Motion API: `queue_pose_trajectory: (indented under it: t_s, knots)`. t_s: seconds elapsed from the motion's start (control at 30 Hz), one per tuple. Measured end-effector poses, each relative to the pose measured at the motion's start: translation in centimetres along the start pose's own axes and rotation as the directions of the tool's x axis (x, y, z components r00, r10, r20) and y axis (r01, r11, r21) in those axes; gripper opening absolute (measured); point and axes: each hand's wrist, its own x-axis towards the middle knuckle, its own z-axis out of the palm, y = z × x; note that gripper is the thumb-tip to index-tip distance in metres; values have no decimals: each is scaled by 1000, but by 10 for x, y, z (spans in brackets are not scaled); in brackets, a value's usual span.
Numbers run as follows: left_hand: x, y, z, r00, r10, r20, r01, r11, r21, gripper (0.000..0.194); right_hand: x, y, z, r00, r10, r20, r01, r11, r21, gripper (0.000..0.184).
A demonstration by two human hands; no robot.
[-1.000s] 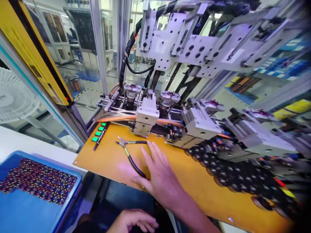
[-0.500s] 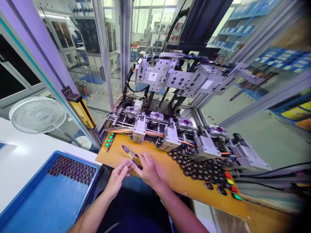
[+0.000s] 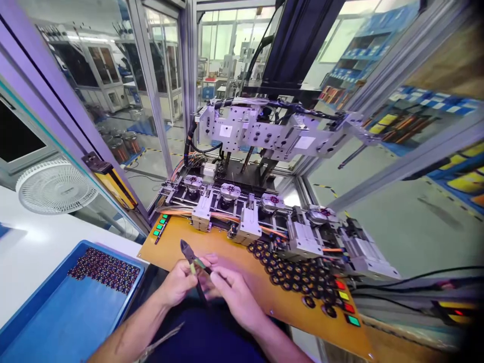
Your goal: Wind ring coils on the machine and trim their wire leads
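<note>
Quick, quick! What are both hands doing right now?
Left hand: closed on the pliers.
Right hand: partly curled beside the pliers' handles; whether it grips them can't be told.

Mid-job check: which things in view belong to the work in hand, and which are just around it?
In the work:
- pliers, held by the left hand, right hand at the handles
- likely: round black parts, machine blocks, blue tray

Apparently just around:
- white fan
- blue shelving
</note>
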Motion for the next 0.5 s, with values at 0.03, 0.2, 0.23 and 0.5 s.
queue_pose_trajectory:
  t_s: [0.03, 0.2, 0.23, 0.5]
  knots:
    - [1, 3, 4, 1000, -12, 26, 11, 1000, 24, 53, 0, -2, -4, 993, 80, 85, -87, 992, 86, 56]
    - [12, 16, 23, 982, -101, 161, 98, 995, 32, 58, 8, -10, -18, 939, 160, 304, -247, 929, 277, 62]
    - [16, 17, 24, 977, -111, 181, 108, 994, 28, 62, 8, -10, -21, 940, 152, 305, -247, 920, 304, 60]
    - [20, -25, -33, 954, 231, -190, 2, 629, 777, 39, -48, -16, -107, 989, 133, -65, -134, 991, -15, 51]
